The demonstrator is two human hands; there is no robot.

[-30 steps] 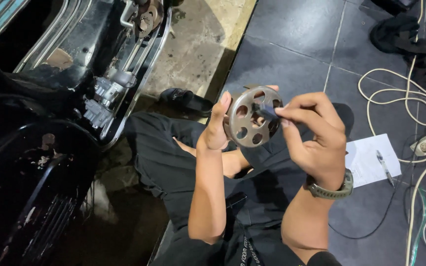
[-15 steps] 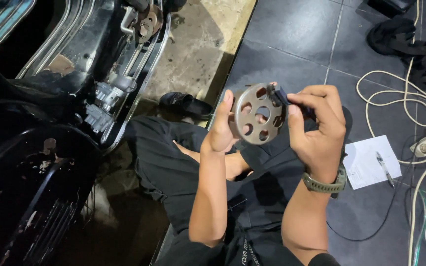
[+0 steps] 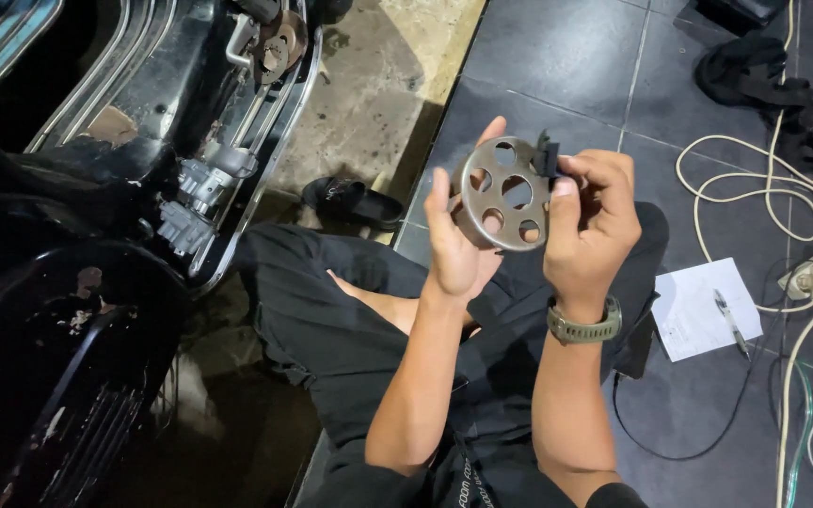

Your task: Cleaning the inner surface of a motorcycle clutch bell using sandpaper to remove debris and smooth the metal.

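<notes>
Head view: perforated disc point(image 3: 505, 195) between hands.

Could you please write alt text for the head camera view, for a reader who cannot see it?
A seated person holds a round metal disc pierced with holes in both hands, left hand cupping it, right hand pressing a small black part at its edge. A black scooter lies at left.

Repair garage: stripped scooter point(image 3: 96, 235), tiled floor point(image 3: 557, 85).
</notes>
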